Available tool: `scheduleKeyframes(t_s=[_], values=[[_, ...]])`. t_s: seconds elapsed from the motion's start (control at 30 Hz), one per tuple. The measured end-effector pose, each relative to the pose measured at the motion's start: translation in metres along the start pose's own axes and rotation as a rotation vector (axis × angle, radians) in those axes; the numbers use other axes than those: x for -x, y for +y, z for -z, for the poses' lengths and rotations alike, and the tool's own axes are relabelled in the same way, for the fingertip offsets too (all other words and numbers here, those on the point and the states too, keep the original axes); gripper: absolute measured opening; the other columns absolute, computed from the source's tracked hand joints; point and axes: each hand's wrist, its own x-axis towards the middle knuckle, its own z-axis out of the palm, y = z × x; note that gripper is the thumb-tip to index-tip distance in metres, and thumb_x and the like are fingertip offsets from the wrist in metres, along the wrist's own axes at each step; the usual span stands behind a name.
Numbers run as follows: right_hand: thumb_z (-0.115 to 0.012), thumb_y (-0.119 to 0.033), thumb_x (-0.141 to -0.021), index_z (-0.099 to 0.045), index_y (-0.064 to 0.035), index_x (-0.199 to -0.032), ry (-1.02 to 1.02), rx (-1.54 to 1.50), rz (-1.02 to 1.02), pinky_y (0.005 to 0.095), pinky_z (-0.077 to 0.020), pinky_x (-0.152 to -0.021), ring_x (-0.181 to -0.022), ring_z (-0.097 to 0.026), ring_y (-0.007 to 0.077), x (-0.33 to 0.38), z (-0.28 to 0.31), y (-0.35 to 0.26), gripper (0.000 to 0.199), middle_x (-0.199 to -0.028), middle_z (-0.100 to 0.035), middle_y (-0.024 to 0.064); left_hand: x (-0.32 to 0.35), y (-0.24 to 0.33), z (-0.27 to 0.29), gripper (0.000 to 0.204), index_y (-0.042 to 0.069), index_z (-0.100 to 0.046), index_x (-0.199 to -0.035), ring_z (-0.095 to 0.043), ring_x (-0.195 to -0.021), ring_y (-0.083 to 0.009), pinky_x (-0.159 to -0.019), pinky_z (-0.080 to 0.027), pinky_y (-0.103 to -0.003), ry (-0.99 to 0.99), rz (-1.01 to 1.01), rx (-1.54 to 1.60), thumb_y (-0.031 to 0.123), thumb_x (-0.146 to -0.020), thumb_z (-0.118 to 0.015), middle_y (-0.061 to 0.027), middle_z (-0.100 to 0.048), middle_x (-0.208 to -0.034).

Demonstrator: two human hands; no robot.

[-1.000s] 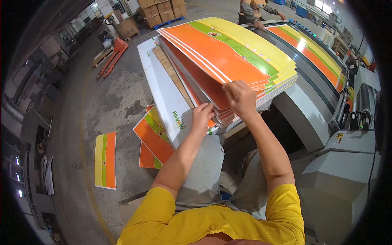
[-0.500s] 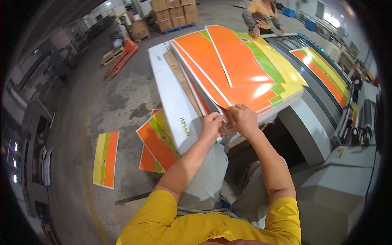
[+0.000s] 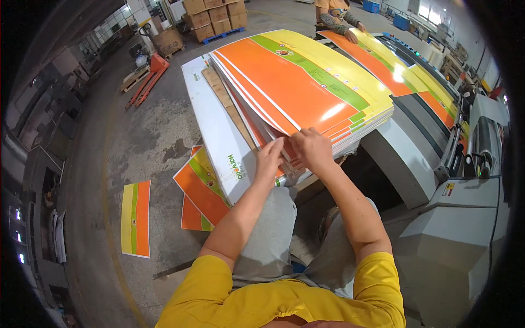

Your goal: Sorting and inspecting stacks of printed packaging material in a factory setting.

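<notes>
A thick stack of large printed sheets [image 3: 306,82], orange with yellow and green bands, lies in front of me on a wooden pallet. My left hand [image 3: 270,158] and my right hand [image 3: 309,148] grip the near edge of the upper sheets side by side. The sheets lie nearly flat now, fanned a little at the left edge. A white printed board [image 3: 219,131] lies along the left side of the stack.
A grey printing machine [image 3: 443,180] stands to my right, with more orange sheets on its feed table [image 3: 404,71], where another person [image 3: 333,13] works. Loose sheets [image 3: 199,191] and a single sheet [image 3: 135,218] lie on the concrete floor. An orange pallet jack [image 3: 147,79] and cardboard boxes [image 3: 213,16] stand far off.
The bundle of sheets, lifted and tilted up a second ago, has come down onto the stack. Both hands have moved lower and closer together at its near edge.
</notes>
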Motion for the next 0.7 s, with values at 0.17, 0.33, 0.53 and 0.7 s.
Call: scheduleKeyframes(t_s=[0.17,0.33,0.53,0.7], values=[[-0.065,-0.015,-0.076,-0.064,-0.0083,-0.078,0.232,-0.223,-0.254,0.0374,-0.0467,-0.056,-0.067,-0.059,0.0266,-0.021,0.019,0.006,0.007,-0.071,-0.059,0.0073,-0.004,-0.013,0.008,0.028,-0.002,-0.058,-0.113,-0.054,-0.073,-0.0095,-0.067,-0.043,-0.024,-0.007,-0.050,-0.251,0.009,-0.086,-0.058,-0.0033,-0.061,-0.087],[-0.064,-0.013,-0.075,-0.064,-0.0110,-0.077,0.096,-0.026,0.068,0.0355,-0.0477,-0.058,-0.070,-0.058,0.0242,-0.006,0.011,-0.011,0.003,-0.071,-0.060,0.0044,-0.012,-0.020,0.017,0.027,-0.003,-0.056,-0.112,-0.055,-0.078,-0.0096,-0.067,-0.044,-0.023,-0.041,-0.101,-0.255,0.009,-0.088,-0.055,-0.0056,-0.060,-0.091],[-0.063,-0.016,-0.074,-0.062,-0.0092,-0.068,-0.177,0.087,-0.019,0.0364,-0.0498,-0.061,-0.072,-0.060,0.0244,0.003,-0.001,-0.007,0.009,-0.069,-0.059,0.0049,-0.004,-0.004,0.006,0.044,-0.002,-0.033,-0.133,-0.058,-0.079,-0.0173,-0.070,-0.051,-0.029,0.070,-0.005,0.090,0.011,-0.093,-0.046,-0.0133,-0.057,-0.098],[-0.064,-0.023,-0.074,-0.064,-0.0095,-0.067,-0.135,0.179,-0.059,0.0369,-0.0502,-0.062,-0.074,-0.061,0.0252,0.001,-0.008,-0.001,0.015,-0.071,-0.061,0.0075,-0.004,-0.004,0.007,0.043,-0.004,-0.037,-0.130,-0.059,-0.075,-0.0192,-0.066,-0.052,-0.032,0.083,0.016,0.292,0.018,-0.094,-0.047,-0.0134,-0.058,-0.092]])
